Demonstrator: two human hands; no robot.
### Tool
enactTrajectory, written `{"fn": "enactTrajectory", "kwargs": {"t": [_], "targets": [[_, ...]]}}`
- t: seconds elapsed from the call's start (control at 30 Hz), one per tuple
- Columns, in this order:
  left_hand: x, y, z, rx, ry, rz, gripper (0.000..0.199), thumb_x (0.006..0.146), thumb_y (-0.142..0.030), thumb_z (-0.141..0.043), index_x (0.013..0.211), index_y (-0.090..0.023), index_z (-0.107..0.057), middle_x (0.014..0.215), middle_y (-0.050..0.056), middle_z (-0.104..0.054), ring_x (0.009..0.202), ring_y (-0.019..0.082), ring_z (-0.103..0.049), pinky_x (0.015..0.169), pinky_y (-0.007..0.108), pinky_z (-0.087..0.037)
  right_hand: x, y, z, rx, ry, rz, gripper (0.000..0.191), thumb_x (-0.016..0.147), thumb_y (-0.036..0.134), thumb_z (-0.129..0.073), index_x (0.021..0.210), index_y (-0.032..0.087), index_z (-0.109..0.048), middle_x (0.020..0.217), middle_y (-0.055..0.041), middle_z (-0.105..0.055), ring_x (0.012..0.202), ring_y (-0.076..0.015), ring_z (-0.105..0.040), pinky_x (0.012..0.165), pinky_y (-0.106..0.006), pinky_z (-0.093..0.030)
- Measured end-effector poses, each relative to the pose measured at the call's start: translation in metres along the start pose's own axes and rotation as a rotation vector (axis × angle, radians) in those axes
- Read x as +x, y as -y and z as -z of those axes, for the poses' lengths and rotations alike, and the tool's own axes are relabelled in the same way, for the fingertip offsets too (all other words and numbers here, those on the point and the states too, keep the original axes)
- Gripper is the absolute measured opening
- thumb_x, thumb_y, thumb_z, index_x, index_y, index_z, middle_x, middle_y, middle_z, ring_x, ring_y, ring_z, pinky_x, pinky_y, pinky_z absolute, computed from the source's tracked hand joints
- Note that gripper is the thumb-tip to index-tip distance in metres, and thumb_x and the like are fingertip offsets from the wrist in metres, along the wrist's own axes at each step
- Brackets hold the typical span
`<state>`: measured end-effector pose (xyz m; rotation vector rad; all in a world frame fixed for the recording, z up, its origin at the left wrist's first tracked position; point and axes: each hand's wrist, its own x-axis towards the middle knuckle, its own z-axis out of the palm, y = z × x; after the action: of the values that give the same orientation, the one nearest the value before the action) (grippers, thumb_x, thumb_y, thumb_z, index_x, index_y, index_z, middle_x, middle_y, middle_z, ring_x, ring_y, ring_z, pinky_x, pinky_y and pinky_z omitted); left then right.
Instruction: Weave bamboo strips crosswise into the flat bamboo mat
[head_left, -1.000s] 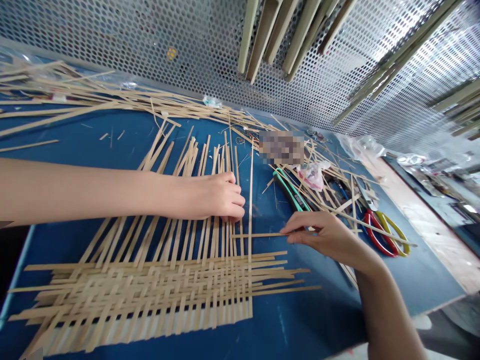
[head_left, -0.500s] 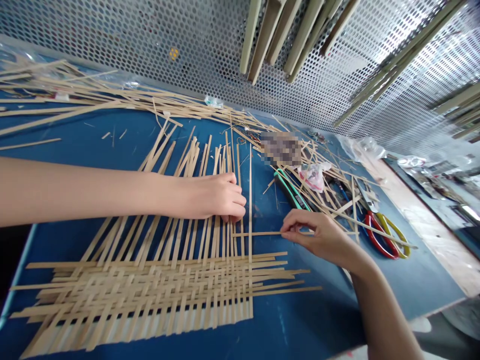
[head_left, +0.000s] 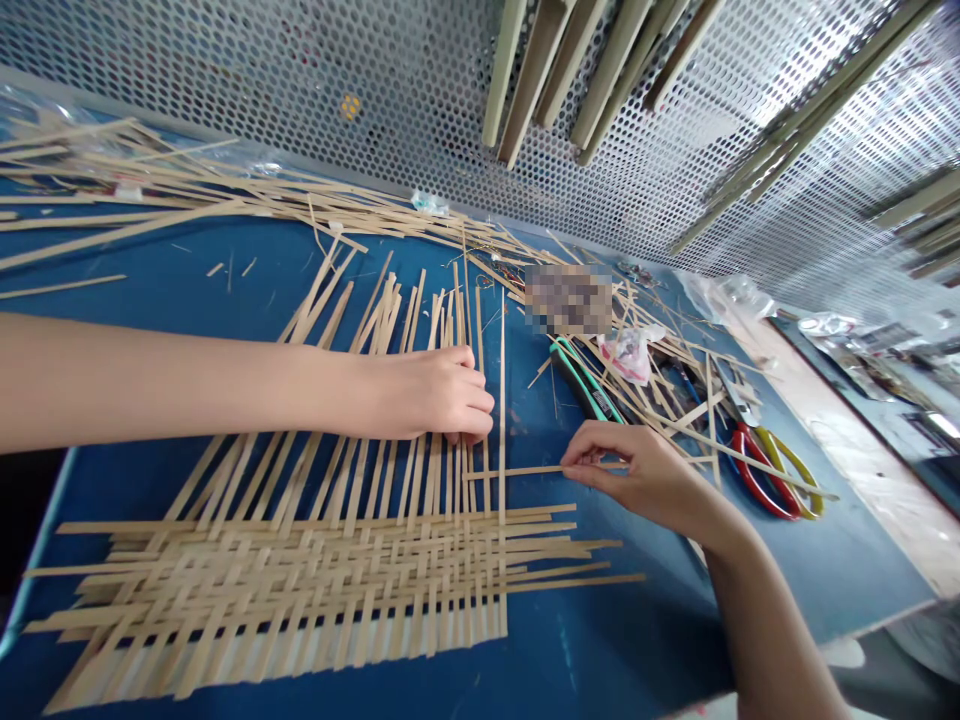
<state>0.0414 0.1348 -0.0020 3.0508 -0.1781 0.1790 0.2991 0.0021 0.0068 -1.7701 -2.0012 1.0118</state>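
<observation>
A partly woven mat of pale bamboo strips (head_left: 315,570) lies on the blue table in front of me, its long strips fanning away toward the back. My left hand (head_left: 456,398) is closed over the right-hand group of these long strips; its fingertips are partly hidden. Between thumb and finger, my right hand (head_left: 619,460) pinches a thin bamboo strip (head_left: 529,470). This strip runs crosswise to the left, above the woven part and apart from it. Its left end lies among the last long strips on the right.
Loose bamboo strips (head_left: 360,208) are heaped along the perforated metal panel (head_left: 300,110). At the right lie red-and-yellow-handled pliers (head_left: 765,465), a green-and-black handled tool (head_left: 585,385) and a crumpled plastic wrapper (head_left: 630,352) among more strips. Wooden lengths (head_left: 547,80) hang overhead.
The left end of the crosswise strip has shifted very slightly left and toward me. Both hands keep almost the same place and grip.
</observation>
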Motion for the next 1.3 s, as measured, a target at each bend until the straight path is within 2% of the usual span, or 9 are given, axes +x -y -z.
{"fn": "enactTrajectory", "kwargs": {"t": [0.23,0.43,0.57,0.67,0.77,0.9,1.13,1.3], "targets": [[-0.002,0.0,-0.001,-0.008,-0.047,-0.017,0.03,0.077,0.006,-0.047,0.08,-0.022,-0.058,0.08,-0.001,-0.065,0.08,0.017,-0.056,0.08,0.031,-0.03,0.001,0.002,0.0,0.014,0.008,-0.014,0.007,0.084,0.027,-0.065,0.08,0.022,-0.069,0.082,0.0005,-0.068,0.075,-0.0136,-0.06,0.071,-0.026,-0.046],[-0.001,0.001,0.001,0.005,-0.012,-0.027,0.031,0.077,0.007,-0.045,0.083,-0.021,-0.057,0.082,-0.001,-0.065,0.08,0.018,-0.055,0.079,0.032,-0.029,-0.002,0.004,0.001,0.056,0.068,-0.047,0.009,0.083,0.028,-0.064,0.08,0.021,-0.068,0.078,0.0005,-0.064,0.068,-0.0122,-0.055,0.064,-0.025,-0.044],[-0.001,0.0,0.004,0.002,-0.039,-0.048,0.031,0.077,0.006,-0.044,0.081,-0.022,-0.058,0.079,-0.001,-0.064,0.077,0.018,-0.055,0.08,0.032,-0.03,-0.006,0.005,0.005,0.032,0.066,-0.101,0.011,0.082,0.03,-0.063,0.078,0.02,-0.067,0.063,0.0026,-0.056,0.058,-0.011,-0.047,0.054,-0.024,-0.037],[0.0,-0.001,0.006,-0.001,-0.014,-0.041,0.032,0.081,0.005,-0.043,0.081,-0.022,-0.059,0.078,0.0,-0.064,0.077,0.018,-0.055,0.082,0.031,-0.031,-0.009,0.005,0.007,0.049,0.078,-0.139,0.014,0.081,0.033,-0.064,0.077,0.019,-0.067,0.056,0.0043,-0.049,0.053,-0.0101,-0.041,0.05,-0.023,-0.03],[0.001,-0.003,0.009,-0.011,0.025,-0.019,0.031,0.081,0.003,-0.043,0.081,-0.023,-0.059,0.08,0.0,-0.064,0.076,0.018,-0.055,0.083,0.031,-0.032,-0.01,0.005,0.007,0.125,0.104,-0.167,0.018,0.08,0.036,-0.066,0.077,0.018,-0.065,0.052,0.006,-0.042,0.049,-0.0088,-0.034,0.047,-0.023,-0.025],[0.002,-0.005,0.013,-0.045,-0.005,-0.021,0.033,0.075,0.006,-0.043,0.078,-0.023,-0.058,0.079,-0.001,-0.064,0.07,0.017,-0.054,0.083,0.031,-0.033,-0.011,0.004,0.005,0.254,0.134,-0.19,0.023,0.08,0.04,-0.069,0.076,0.018,-0.063,0.05,0.0079,-0.036,0.047,-0.0071,-0.027,0.045,-0.023,-0.02],[0.003,-0.006,0.014,-0.029,0.035,-0.019,0.032,0.073,0.007,-0.043,0.077,-0.022,-0.055,0.081,0.0,-0.064,0.07,0.016,-0.054,0.085,0.032,-0.033,-0.01,0.006,0.006,0.373,0.103,-0.24,0.026,0.069,0.038,-0.08,0.07,0.017,-0.063,0.052,0.0074,-0.04,0.048,-0.0059,-0.029,0.044,-0.02,-0.021],[0.004,-0.007,0.009,0.005,0.072,0.012,0.023,0.081,-0.001,-0.049,0.078,-0.022,-0.056,0.083,0.001,-0.066,0.075,0.018,-0.055,0.083,0.033,-0.033,-0.01,0.008,0.005,0.424,0.079,-0.308,0.031,0.064,0.037,-0.084,0.065,0.017,-0.06,0.046,0.0086,-0.039,0.042,-0.0044,-0.028,0.039,-0.019,-0.017]]}}
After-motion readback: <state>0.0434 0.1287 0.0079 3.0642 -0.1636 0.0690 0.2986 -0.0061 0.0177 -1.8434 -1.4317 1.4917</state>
